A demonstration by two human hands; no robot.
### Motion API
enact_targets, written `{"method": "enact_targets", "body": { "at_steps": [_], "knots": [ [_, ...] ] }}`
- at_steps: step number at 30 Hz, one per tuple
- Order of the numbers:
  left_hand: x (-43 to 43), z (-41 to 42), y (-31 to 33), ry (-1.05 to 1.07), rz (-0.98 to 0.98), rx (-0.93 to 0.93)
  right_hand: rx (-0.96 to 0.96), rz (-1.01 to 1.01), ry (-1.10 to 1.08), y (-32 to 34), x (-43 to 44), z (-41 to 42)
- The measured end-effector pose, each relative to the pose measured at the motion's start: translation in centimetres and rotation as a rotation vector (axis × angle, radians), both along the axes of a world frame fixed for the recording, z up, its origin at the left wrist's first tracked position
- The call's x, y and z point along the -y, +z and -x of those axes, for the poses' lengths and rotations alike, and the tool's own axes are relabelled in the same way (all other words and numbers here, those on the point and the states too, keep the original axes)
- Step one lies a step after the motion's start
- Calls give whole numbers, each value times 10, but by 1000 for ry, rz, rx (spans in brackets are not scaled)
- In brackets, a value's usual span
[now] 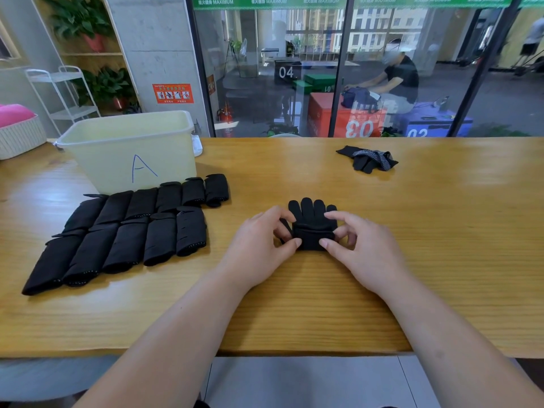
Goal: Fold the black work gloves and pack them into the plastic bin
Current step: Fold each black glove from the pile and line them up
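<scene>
A black work glove pair [312,222] lies in the middle of the wooden table, fingers pointing away from me, its cuff end rolled over toward the fingers. My left hand [262,245] pinches the left end of that roll between thumb and fingers. My right hand [357,245] pinches the right end the same way. Several folded black glove bundles [129,231] lie in two rows to the left. Behind them stands the pale plastic bin [129,148], marked with a blue letter A. An unfolded glove pair [369,159] lies at the far right.
The wooden table [441,245] reaches to a glass wall at the back. A white woven basket with a pink cushion [17,131] sits at the far left edge. Beyond the glass a person sits among coloured boxes.
</scene>
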State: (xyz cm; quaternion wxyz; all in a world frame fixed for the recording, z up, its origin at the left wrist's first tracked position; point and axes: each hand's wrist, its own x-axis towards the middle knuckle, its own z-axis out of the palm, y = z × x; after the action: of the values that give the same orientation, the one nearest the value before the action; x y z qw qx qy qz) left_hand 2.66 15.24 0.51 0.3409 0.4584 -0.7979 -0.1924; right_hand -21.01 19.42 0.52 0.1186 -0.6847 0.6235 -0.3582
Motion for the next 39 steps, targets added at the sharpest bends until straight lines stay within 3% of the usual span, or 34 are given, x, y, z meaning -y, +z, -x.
{"method": "enact_targets", "body": {
  "at_steps": [6, 11, 16, 20, 32, 39],
  "knots": [
    [1, 6, -2, 3, 56, 36, -19, 85, -11, -2, 0, -1],
    [6, 8, -5, 18, 218, 157, -165, 147, -28, -5, 0, -2],
    [6, 9, -9, 69, 253, 228, -259, 133, -106, -8, 3, -3],
    [7, 9, -9, 77, 268, 261, -300, 240, -47, -3, -1, -3],
    [6, 2, -7, -38, 256, 320, -409, 147, 3, -1, -5, -4],
    [7, 4, -7, 9, 263, 324, -396, 90, 20, 0, -4, -2]
  ]
}}
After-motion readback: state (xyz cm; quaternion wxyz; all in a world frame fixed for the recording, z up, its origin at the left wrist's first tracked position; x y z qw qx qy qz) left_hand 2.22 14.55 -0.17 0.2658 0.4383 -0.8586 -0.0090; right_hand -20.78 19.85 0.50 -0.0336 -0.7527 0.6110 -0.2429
